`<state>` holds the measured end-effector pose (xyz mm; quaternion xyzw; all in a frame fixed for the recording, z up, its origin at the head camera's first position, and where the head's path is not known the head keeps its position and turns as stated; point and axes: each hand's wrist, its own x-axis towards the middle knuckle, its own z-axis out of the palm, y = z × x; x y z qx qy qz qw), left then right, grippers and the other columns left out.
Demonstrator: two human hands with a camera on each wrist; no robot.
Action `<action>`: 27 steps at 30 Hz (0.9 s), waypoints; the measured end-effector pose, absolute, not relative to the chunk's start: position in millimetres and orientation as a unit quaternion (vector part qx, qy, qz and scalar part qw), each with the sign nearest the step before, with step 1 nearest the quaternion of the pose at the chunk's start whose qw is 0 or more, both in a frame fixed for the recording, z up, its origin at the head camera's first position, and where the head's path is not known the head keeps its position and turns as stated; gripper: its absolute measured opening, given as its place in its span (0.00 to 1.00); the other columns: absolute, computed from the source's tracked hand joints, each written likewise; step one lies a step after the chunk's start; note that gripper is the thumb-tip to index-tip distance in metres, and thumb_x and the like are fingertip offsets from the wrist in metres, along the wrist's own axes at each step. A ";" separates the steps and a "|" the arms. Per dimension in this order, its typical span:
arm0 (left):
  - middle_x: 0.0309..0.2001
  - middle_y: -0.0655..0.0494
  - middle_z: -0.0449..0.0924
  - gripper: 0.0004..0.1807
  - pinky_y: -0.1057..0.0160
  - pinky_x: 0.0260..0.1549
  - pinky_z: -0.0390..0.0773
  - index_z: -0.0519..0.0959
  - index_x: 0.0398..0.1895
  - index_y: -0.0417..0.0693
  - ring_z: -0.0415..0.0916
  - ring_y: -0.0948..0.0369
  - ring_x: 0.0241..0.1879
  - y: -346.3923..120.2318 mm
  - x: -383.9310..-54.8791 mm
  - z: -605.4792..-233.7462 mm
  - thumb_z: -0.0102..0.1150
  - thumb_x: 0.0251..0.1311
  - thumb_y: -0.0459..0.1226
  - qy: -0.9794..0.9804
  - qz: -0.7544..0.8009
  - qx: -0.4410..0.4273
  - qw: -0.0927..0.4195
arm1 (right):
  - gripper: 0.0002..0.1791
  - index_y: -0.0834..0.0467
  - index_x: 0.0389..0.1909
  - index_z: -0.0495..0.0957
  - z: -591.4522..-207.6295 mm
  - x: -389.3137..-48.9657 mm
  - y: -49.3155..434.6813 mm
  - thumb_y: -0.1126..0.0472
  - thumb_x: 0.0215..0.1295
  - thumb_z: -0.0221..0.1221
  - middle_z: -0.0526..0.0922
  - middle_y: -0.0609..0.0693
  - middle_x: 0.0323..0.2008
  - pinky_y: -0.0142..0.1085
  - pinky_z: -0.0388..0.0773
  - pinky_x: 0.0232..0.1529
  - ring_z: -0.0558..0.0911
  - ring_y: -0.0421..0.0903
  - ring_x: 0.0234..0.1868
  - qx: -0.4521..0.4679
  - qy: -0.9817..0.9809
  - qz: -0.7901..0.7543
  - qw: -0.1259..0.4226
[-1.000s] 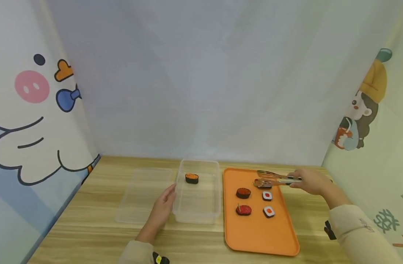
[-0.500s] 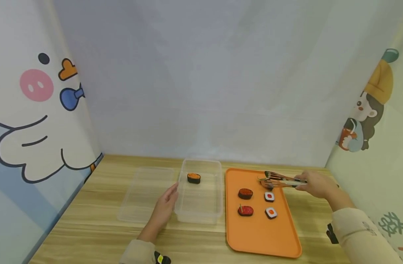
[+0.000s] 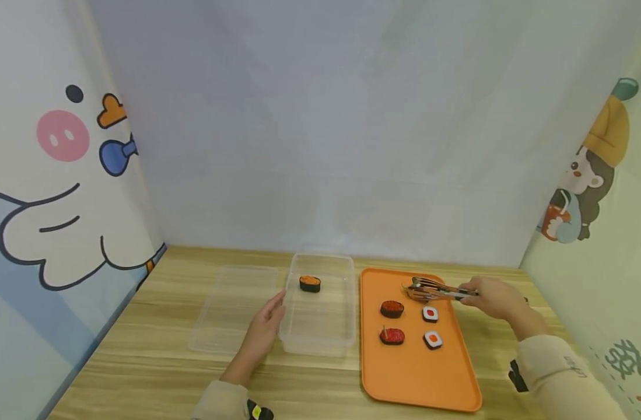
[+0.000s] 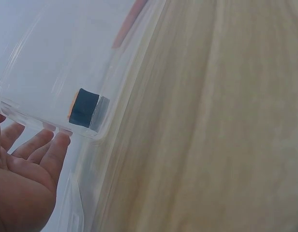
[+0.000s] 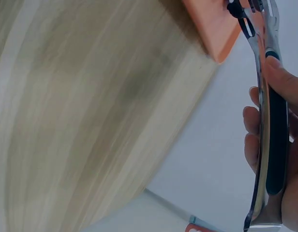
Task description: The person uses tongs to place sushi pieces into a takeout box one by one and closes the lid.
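Gripping tongs (image 5: pixel 276 140), your right hand (image 3: pixel 492 296) extends beside an orange tray (image 3: pixel 417 376).
Your left hand (image 3: pixel 264 326), fingers relaxed, touches a clear box (image 3: pixel 318 345).

Long silver metal tongs (image 5: pixel 277 140): glossy
Clear rectangular plastic box (image 3: pixel 320 318): smooth, shiny
Orange rectangular plastic tray (image 3: pixel 420 373): smooth, semi-matt
Flat tan wood-grain tabletop (image 3: pixel 142 356): matt
Grey hanging cloth backdrop (image 3: pixel 320 128): creased, matt

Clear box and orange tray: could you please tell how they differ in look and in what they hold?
The box is see-through and colourless, while the tray is solid orange. The box has high walls; the tray is shallow, with a low rim. The box holds one sushi piece, whereas the tray holds several others. Both have rounded corners and stand on the table.
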<state>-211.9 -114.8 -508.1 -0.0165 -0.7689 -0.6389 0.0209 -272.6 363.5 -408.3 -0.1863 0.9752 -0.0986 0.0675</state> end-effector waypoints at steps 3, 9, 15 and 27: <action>0.68 0.35 0.61 0.25 0.46 0.65 0.60 0.62 0.72 0.39 0.59 0.42 0.67 -114.1 -210.6 -507.2 0.44 0.76 0.38 -0.767 -0.640 -0.020 0.021 | 0.21 0.68 0.53 0.79 -404.7 -275.2 352.4 0.57 0.67 0.61 0.81 0.60 0.43 0.46 0.77 0.31 0.79 0.53 0.35 -0.202 0.973 -0.098 0.049; 0.68 0.34 0.60 0.25 0.45 0.64 0.61 0.61 0.72 0.37 0.58 0.41 0.67 -114.1 -209.0 -505.2 0.43 0.76 0.37 -0.771 -0.636 -0.028 0.025 | 0.21 0.68 0.55 0.78 -387.2 -284.2 316.9 0.57 0.68 0.61 0.80 0.62 0.47 0.50 0.78 0.37 0.80 0.56 0.40 -0.230 0.967 -0.105 0.016; 0.68 0.34 0.61 0.25 0.45 0.65 0.60 0.62 0.72 0.38 0.59 0.41 0.67 -113.8 -209.9 -504.1 0.44 0.76 0.37 -0.770 -0.637 -0.022 0.025 | 0.21 0.62 0.57 0.79 -372.1 -291.2 272.5 0.55 0.68 0.60 0.79 0.58 0.50 0.46 0.79 0.34 0.81 0.53 0.41 -0.248 0.965 -0.086 -0.008; 0.68 0.33 0.60 0.25 0.44 0.64 0.62 0.61 0.72 0.36 0.59 0.40 0.66 -115.1 -210.8 -505.8 0.42 0.76 0.38 -0.770 -0.638 -0.023 0.027 | 0.19 0.55 0.53 0.82 -379.9 -309.5 202.6 0.52 0.65 0.63 0.77 0.44 0.35 0.36 0.72 0.26 0.74 0.40 0.29 -0.280 0.959 -0.043 0.008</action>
